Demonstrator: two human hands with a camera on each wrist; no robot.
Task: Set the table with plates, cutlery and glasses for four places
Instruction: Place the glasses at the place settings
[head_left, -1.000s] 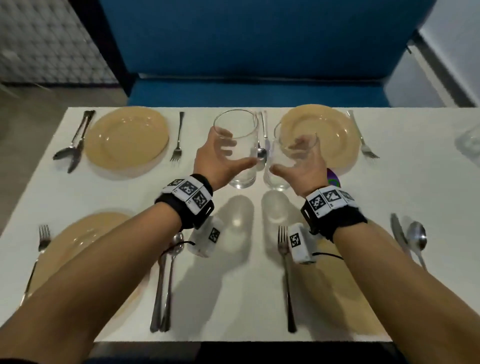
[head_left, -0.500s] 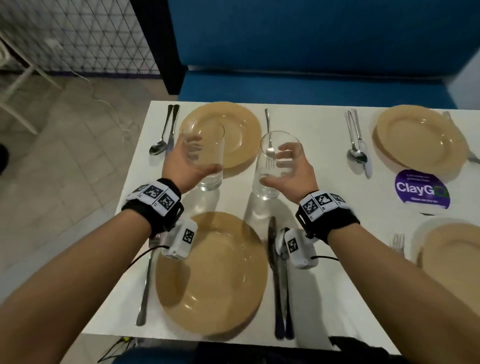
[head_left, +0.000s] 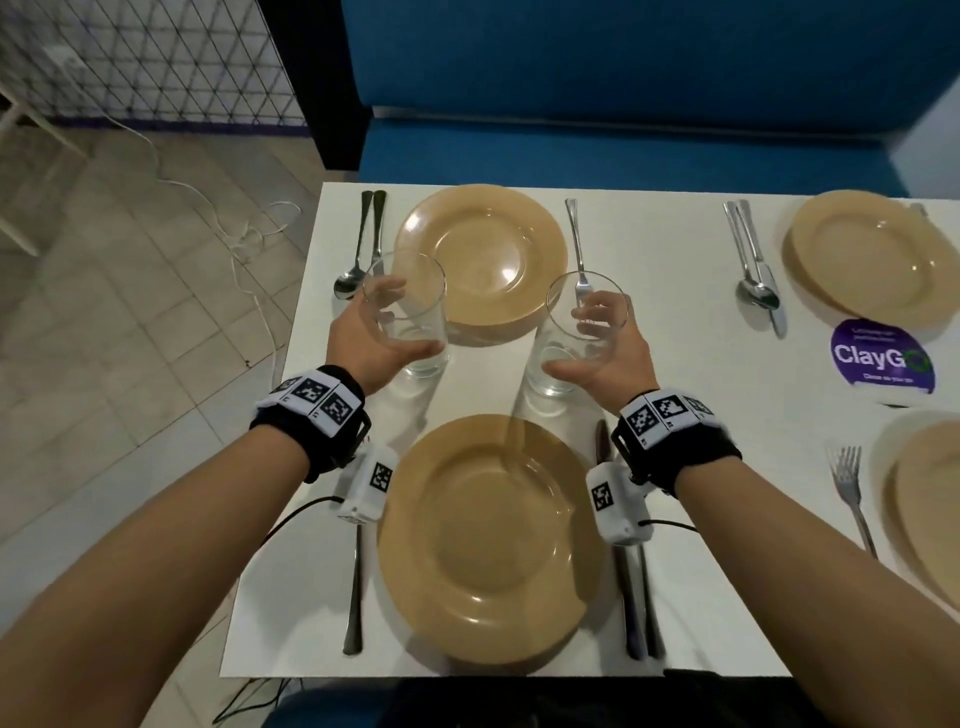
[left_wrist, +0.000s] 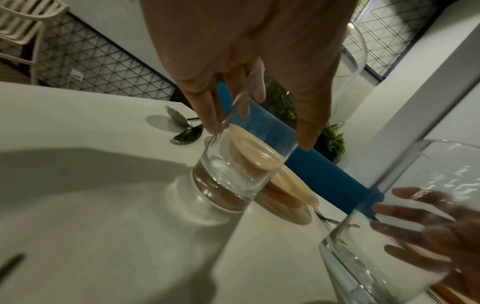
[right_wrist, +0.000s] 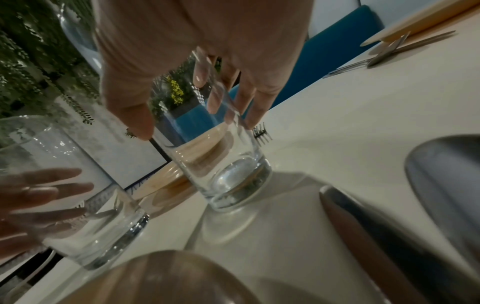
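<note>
My left hand (head_left: 363, 348) grips a clear glass (head_left: 410, 312) beside the left rim of the far tan plate (head_left: 480, 260). My right hand (head_left: 618, 358) grips a second glass (head_left: 566, 358) near that plate's right rim, just beyond the near plate (head_left: 491, 540). In the left wrist view my fingers (left_wrist: 207, 107) and thumb wrap the left glass (left_wrist: 241, 170), its base at the white table (left_wrist: 103, 226). In the right wrist view my hand (right_wrist: 194, 41) wraps the right glass (right_wrist: 226, 164), whose base is also at the tabletop. Spoon, knife and fork lie beside each plate.
Two more plates (head_left: 878, 260) (head_left: 930, 509) with cutlery occupy the right half. A round purple ClayGo sticker (head_left: 883, 358) lies between them. A blue bench (head_left: 623, 104) runs behind the table. The table's left edge (head_left: 291, 364) drops to tiled floor with a cable.
Both hands carried their glasses from the middle of the table to the left pair of places. Over the last half second the glasses came lower and a little further apart.
</note>
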